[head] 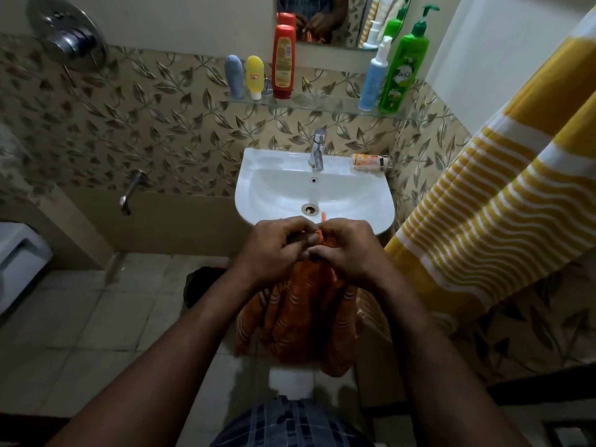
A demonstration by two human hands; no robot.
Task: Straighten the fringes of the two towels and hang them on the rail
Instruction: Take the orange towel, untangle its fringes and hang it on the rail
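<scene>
An orange patterned towel (303, 317) hangs down in front of me, below the sink's front edge. My left hand (274, 246) and my right hand (348, 250) are close together at its top edge, fingers pinched on the orange fringe strands (322, 221) that stick up between them. A yellow and white striped towel (490, 201) hangs at the right, draped from above the frame. The rail it hangs on is out of view.
A white sink (371, 201) with a tap (317, 150) is straight ahead. Above it a glass shelf (322, 103) holds several bottles under a mirror. A wall spout (130, 191) and shower valve (67, 37) are at the left. Tiled floor lies below.
</scene>
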